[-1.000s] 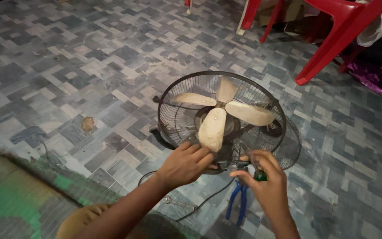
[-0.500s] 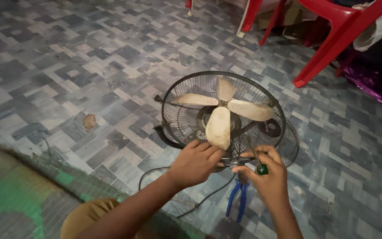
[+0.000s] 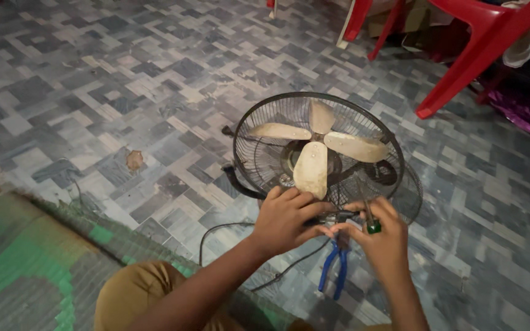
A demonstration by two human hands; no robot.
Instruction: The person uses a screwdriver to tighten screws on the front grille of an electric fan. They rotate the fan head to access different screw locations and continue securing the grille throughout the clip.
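Here, hands first, then outward.

Left hand (image 3: 286, 219): curled at the fan's near rim, fingers folded onto the guard wires, thumb and forefinger pinching a small dark part where both hands meet.
Right hand (image 3: 380, 236): closed round a green-handled screwdriver (image 3: 370, 222), its shaft pointing up and away toward the guard; the fingertips come in to meet the left hand's at that dark part.
Key relation: the dark part sits between the two hands, touching both; the fan lies just beyond them, so both reach forward, the left a little nearer the hub.
Fan (image 3: 318, 153): lying face-up on the floor, round black wire guard, front grille off, four pale, grimy blades around a dark hub; one blade points down toward the left hand.
Second guard (image 3: 413, 197): partly showing behind the fan's right rim.
Pliers (image 3: 334, 268): blue handles, on the floor just under the hands, long axis toward the person.
Cord (image 3: 216, 232): dark, looping from the fan toward the mat.
Mat (image 3: 26, 270): green woven, at the floor's near-left corner.
Floor (image 3: 93, 73): grey-blue patterned tile.
Chair (image 3: 473, 43): red plastic, far-right corner, well apart.
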